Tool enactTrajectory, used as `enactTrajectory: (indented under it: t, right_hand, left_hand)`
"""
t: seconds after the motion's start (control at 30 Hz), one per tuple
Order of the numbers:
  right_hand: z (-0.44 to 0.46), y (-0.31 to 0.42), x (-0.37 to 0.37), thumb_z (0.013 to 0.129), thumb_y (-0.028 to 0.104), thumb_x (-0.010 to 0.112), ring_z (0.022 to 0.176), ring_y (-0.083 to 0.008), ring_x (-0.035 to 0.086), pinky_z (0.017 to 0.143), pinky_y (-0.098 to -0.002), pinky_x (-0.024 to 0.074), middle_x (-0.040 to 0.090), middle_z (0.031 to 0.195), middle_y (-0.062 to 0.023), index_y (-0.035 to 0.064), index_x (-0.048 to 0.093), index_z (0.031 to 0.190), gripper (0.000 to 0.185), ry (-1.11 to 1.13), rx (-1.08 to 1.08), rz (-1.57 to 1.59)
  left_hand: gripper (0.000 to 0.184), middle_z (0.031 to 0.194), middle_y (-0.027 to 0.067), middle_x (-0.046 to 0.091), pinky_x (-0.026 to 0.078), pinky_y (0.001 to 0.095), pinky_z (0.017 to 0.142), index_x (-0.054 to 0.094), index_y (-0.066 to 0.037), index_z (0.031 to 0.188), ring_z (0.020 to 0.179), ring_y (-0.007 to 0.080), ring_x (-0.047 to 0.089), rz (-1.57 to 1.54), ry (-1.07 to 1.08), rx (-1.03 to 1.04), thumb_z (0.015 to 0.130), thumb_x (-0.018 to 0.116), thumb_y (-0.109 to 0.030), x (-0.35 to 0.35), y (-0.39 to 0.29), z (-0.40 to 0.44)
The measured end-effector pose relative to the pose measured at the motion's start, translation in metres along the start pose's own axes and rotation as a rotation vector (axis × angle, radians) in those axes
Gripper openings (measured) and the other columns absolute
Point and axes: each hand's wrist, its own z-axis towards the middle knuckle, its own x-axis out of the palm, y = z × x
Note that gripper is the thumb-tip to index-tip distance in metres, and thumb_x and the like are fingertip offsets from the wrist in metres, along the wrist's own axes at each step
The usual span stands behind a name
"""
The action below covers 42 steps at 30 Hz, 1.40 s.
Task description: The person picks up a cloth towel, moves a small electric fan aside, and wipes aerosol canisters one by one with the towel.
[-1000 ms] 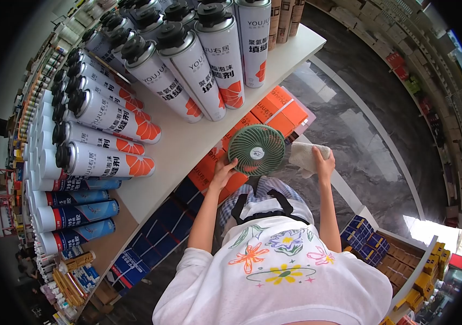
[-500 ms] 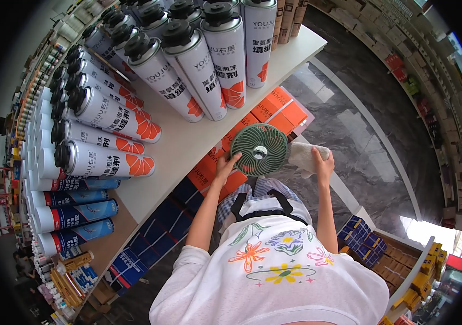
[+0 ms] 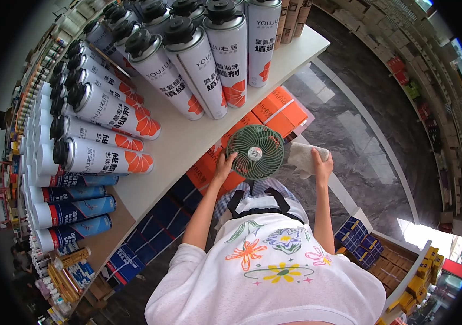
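A round green fan cover (image 3: 255, 152) with curved ribs and a pale centre is held upright in front of me. My left hand (image 3: 225, 165) grips its left edge, thumb over the rim. On the other side, my right hand (image 3: 323, 165) is closed round a whitish cloth (image 3: 304, 159), which hangs toward the fan cover with a small gap between them. The fan cover is in front of orange boxes (image 3: 277, 111) stacked below the white shelf.
The white shelf (image 3: 185, 146) holds several white-and-orange spray cans (image 3: 113, 157) and blue tubes (image 3: 87, 210). Blue boxes (image 3: 155, 227) sit under it. At the lower right is a low shelf with yellow boxes (image 3: 419, 283). Tall stocked shelving curves along the right.
Over the last half second the fan cover and my left hand have shifted slightly left, widening the gap to the cloth. Both hands keep their hold.
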Motion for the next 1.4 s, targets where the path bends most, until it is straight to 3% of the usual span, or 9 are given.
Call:
enactTrajectory:
  t: [0.2, 0.33, 0.43, 0.53, 0.67, 0.83, 0.93, 1.17, 1.4]
  right_hand:
    - [0.003, 0.001, 0.005, 0.078, 0.049, 0.078, 0.083, -0.0266, 0.067, 0.077, -0.0381, 0.0514, 0.070, 0.090, -0.0154, -0.0001, 0.065, 0.098, 0.055, 0.006, 0.024, 0.029]
    - [0.003, 0.004, 0.006, 0.078, 0.050, 0.078, 0.084, -0.0258, 0.067, 0.078, -0.0378, 0.0515, 0.070, 0.091, -0.0146, 0.0008, 0.066, 0.099, 0.055, 0.015, 0.023, 0.030]
    - [0.002, 0.005, 0.005, 0.078, 0.050, 0.078, 0.084, -0.0252, 0.067, 0.078, -0.0375, 0.0515, 0.071, 0.091, -0.0143, 0.0011, 0.066, 0.099, 0.055, 0.017, 0.023, 0.036]
    - [0.002, 0.004, 0.005, 0.078, 0.049, 0.078, 0.084, -0.0245, 0.067, 0.078, -0.0370, 0.0514, 0.071, 0.091, -0.0139, 0.0013, 0.066, 0.100, 0.054, 0.013, 0.026, 0.035]
    - [0.003, 0.004, 0.000, 0.078, 0.048, 0.079, 0.090, -0.0212, 0.066, 0.083, -0.0348, 0.0508, 0.072, 0.096, -0.0099, 0.0053, 0.071, 0.103, 0.050, 0.026, 0.071, 0.014]
    - [0.003, 0.008, -0.002, 0.077, 0.049, 0.078, 0.091, -0.0213, 0.067, 0.084, -0.0353, 0.0508, 0.072, 0.096, -0.0096, 0.0063, 0.071, 0.104, 0.051, 0.027, 0.064, -0.001]
    - [0.003, 0.010, -0.001, 0.077, 0.050, 0.078, 0.091, -0.0215, 0.067, 0.084, -0.0355, 0.0506, 0.072, 0.096, -0.0094, 0.0067, 0.071, 0.104, 0.051, 0.033, 0.058, -0.005]
    - [0.004, 0.009, 0.004, 0.077, 0.052, 0.077, 0.087, -0.0276, 0.069, 0.080, -0.0379, 0.0525, 0.072, 0.093, -0.0143, 0.0038, 0.068, 0.101, 0.055, 0.026, -0.008, -0.059]
    - [0.006, 0.005, 0.006, 0.077, 0.053, 0.077, 0.088, -0.0285, 0.069, 0.081, -0.0389, 0.0525, 0.072, 0.093, -0.0152, 0.0032, 0.067, 0.102, 0.057, 0.028, -0.014, -0.066]
  left_hand:
    - [0.052, 0.124, 0.0122, 0.058, 0.044, 0.0365, 0.097, 0.050, -0.003, 0.133, 0.112, 0.0235, 0.057, -0.032, -0.005, -0.019, 0.096, 0.062, -0.037, -0.001, 0.002, 0.001]
    - [0.058, 0.130, 0.0120, 0.055, 0.042, 0.0376, 0.102, 0.043, -0.006, 0.139, 0.121, 0.0233, 0.054, -0.153, -0.046, -0.077, 0.097, 0.061, -0.042, -0.002, 0.003, 0.002]
    - [0.061, 0.136, 0.0111, 0.050, 0.040, 0.0373, 0.105, 0.044, -0.007, 0.139, 0.127, 0.0239, 0.049, -0.092, -0.006, 0.011, 0.097, 0.058, -0.048, -0.007, 0.000, 0.007]
    - [0.052, 0.127, 0.0072, 0.052, 0.035, 0.0347, 0.105, 0.048, -0.006, 0.136, 0.121, 0.0201, 0.049, -0.081, -0.004, 0.032, 0.100, 0.053, -0.044, -0.004, -0.005, 0.007]
    - [0.050, 0.128, 0.0069, 0.053, 0.037, 0.0350, 0.104, 0.050, -0.006, 0.134, 0.119, 0.0199, 0.050, -0.099, 0.009, 0.042, 0.101, 0.053, -0.043, -0.004, -0.002, 0.012]
    - [0.078, 0.133, 0.0126, 0.051, 0.041, 0.0373, 0.105, 0.035, -0.003, 0.145, 0.125, 0.0218, 0.050, -0.093, 0.013, -0.100, 0.089, 0.070, -0.045, 0.002, -0.032, -0.004]
    - [0.091, 0.130, 0.0162, 0.056, 0.048, 0.0380, 0.098, 0.027, -0.001, 0.147, 0.118, 0.0241, 0.058, -0.033, 0.020, 0.017, 0.082, 0.080, -0.035, 0.003, -0.024, 0.003]
    - [0.079, 0.126, 0.0147, 0.060, 0.048, 0.0375, 0.098, 0.040, 0.001, 0.138, 0.115, 0.0245, 0.059, -0.015, 0.040, 0.130, 0.080, 0.082, -0.032, 0.007, -0.009, 0.011]
    - [0.075, 0.126, 0.0135, 0.057, 0.049, 0.0379, 0.098, 0.039, 0.000, 0.136, 0.116, 0.0231, 0.058, -0.007, 0.062, 0.149, 0.082, 0.082, -0.030, 0.004, 0.004, 0.015]
